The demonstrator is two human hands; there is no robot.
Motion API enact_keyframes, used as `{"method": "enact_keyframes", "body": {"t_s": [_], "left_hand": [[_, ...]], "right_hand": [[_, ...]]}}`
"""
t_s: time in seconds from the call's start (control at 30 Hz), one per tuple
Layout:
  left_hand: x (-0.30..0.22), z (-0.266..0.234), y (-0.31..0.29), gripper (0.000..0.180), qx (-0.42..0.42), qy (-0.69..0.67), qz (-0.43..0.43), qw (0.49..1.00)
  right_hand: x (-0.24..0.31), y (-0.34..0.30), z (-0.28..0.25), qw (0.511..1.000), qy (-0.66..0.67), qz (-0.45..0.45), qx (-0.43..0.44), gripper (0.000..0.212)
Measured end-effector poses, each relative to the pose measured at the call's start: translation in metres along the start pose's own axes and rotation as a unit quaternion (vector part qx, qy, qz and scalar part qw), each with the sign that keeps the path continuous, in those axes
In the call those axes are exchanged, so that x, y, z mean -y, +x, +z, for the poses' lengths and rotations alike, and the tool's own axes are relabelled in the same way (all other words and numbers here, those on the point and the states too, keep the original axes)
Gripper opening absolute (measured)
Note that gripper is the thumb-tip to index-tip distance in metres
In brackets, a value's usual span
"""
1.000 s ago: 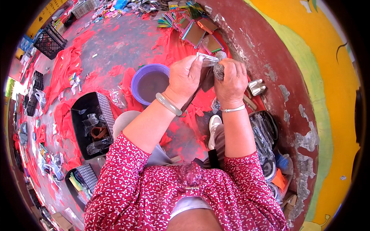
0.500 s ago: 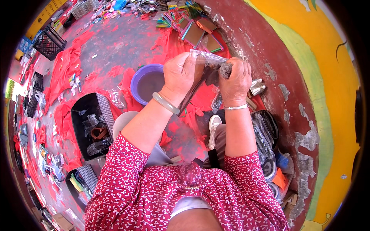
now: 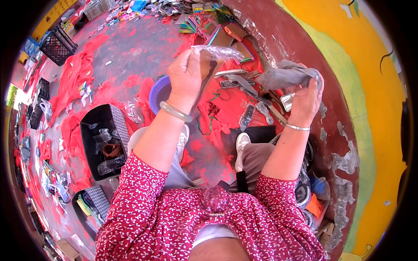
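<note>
A clear plastic bag (image 3: 220, 52) with something flat and brown inside is up in the air ahead of the person, above the floor. Its glossy upper edge runs away from the left hand (image 3: 186, 73) toward the right, dipping slightly at the far end, while the brown content (image 3: 206, 75) hangs from it with its long axis slanting down and to the left, its lower end narrowing beside the wrist. What the content is cannot be told.

The left hand pinches the near corner of the bag, thumb laid along the edge and fingers folded behind; its forearm reaches forward and leans a little right, a pale bangle (image 3: 175, 112) around the wrist. The right hand (image 3: 306, 99) is well apart, holding a crumpled grey cloth (image 3: 287, 75) near the maroon wall (image 3: 305, 40). The cloth lies nearly level, its long axis across the view and its loose end pointing left toward the bag. The right forearm tilts outward, the wrist raised and fingers upright under the cloth's outer end.

A purple basin (image 3: 153, 98) stands partly hidden behind the left wrist, and between the arms, clear-wrapped items (image 3: 246, 118) lie on red sheeting (image 3: 227, 114).
</note>
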State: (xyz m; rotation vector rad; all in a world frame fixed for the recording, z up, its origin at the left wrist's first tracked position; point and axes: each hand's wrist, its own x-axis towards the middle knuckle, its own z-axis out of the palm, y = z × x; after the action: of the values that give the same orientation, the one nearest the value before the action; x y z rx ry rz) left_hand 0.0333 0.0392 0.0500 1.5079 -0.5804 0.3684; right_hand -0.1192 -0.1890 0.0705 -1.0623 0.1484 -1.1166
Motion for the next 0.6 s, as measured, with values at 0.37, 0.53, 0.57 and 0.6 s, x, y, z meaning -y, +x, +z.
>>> {"method": "enact_keyframes", "body": {"t_s": [0.37, 0.53, 0.57, 0.6], "left_hand": [[-0.010, 0.033, -0.043, 0.013, 0.141, 0.016, 0.128, 0.982], [-0.006, 0.028, -0.046, 0.014, 0.139, -0.133, -0.067, 0.979], [-0.004, 0.025, -0.044, 0.016, 0.153, -0.168, -0.138, 0.964], [-0.005, 0.025, -0.042, 0.017, 0.139, -0.211, -0.167, 0.953]], "right_hand": [[-0.042, -0.042, 0.068, 0.800, -0.513, -0.254, 0.178, 0.044], [-0.065, -0.069, 0.078, 0.893, -0.406, -0.096, 0.171, 0.028], [-0.066, -0.068, 0.078, 0.889, -0.412, -0.105, 0.170, 0.027], [-0.068, -0.068, 0.077, 0.904, -0.385, -0.097, 0.157, 0.026]]}}
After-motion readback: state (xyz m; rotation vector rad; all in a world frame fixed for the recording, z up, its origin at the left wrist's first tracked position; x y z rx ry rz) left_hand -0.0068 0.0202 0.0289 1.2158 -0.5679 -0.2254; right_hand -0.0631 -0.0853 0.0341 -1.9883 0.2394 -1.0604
